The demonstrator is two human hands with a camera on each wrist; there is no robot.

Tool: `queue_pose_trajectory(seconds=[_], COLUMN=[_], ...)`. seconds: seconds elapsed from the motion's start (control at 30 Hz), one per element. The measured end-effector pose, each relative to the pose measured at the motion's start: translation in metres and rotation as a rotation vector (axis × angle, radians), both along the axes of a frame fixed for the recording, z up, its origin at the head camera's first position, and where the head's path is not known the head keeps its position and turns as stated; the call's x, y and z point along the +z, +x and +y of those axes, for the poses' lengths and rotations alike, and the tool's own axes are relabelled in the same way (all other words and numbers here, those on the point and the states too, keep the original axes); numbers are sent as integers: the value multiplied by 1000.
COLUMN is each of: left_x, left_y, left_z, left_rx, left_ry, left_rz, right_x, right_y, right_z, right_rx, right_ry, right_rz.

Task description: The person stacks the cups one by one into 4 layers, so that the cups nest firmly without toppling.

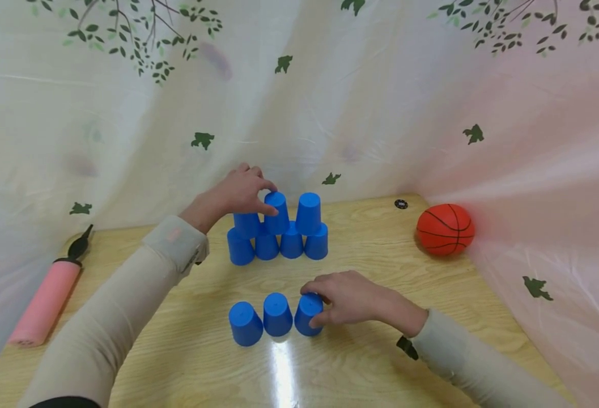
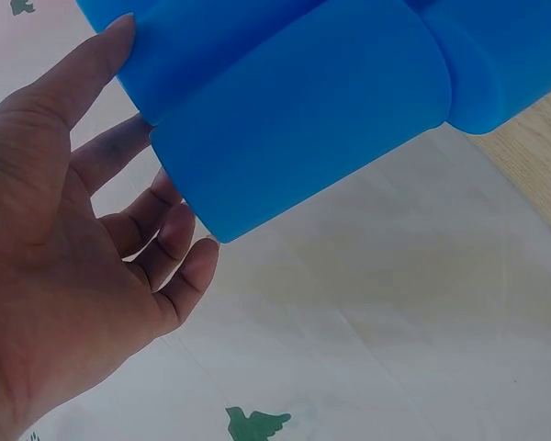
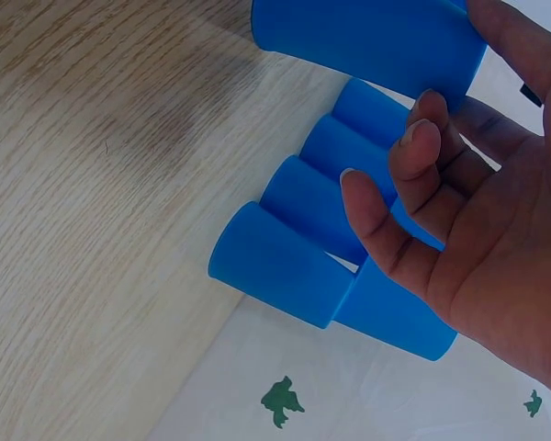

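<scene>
Blue cups stand upside down on a wooden table. At the back, several form a bottom row, with three more on top. My left hand (image 1: 240, 191) pinches the middle cup (image 1: 277, 215) of that upper row between thumb and fingers. Its neighbours are an upper left cup (image 1: 246, 225), partly hidden, and an upper right cup (image 1: 308, 214). Nearer the front is a line of three; my right hand (image 1: 352, 297) grips its right cup (image 1: 306, 314). Beside that one stand a middle cup (image 1: 277, 314) and a left cup (image 1: 245, 324).
On the table's right lies an orange-red ball (image 1: 445, 229) with black lines, near a small black disc (image 1: 401, 204). A pink hand pump (image 1: 46, 303) with a black nozzle lies at the left edge. Printed pale sheeting (image 1: 381, 113) hangs behind and beside the table (image 1: 376, 362).
</scene>
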State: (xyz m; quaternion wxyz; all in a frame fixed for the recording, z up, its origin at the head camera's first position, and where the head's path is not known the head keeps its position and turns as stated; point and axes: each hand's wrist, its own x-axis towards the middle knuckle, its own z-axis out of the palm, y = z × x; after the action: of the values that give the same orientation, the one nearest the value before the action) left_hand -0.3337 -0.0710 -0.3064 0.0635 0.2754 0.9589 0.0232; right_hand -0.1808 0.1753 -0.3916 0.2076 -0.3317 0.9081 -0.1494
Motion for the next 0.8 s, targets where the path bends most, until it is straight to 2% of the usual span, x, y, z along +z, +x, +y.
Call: queue_pose_trajectory(seconds=[0.8], left_x=[3], left_y=[-1], left_z=[2], left_rx=[-5], left_ry=[-14], left_rz=[-1], right_x=[0], right_y=[-1], right_z=[1], right_rx=[-4], right_ry=[-4], right_rz=[-1])
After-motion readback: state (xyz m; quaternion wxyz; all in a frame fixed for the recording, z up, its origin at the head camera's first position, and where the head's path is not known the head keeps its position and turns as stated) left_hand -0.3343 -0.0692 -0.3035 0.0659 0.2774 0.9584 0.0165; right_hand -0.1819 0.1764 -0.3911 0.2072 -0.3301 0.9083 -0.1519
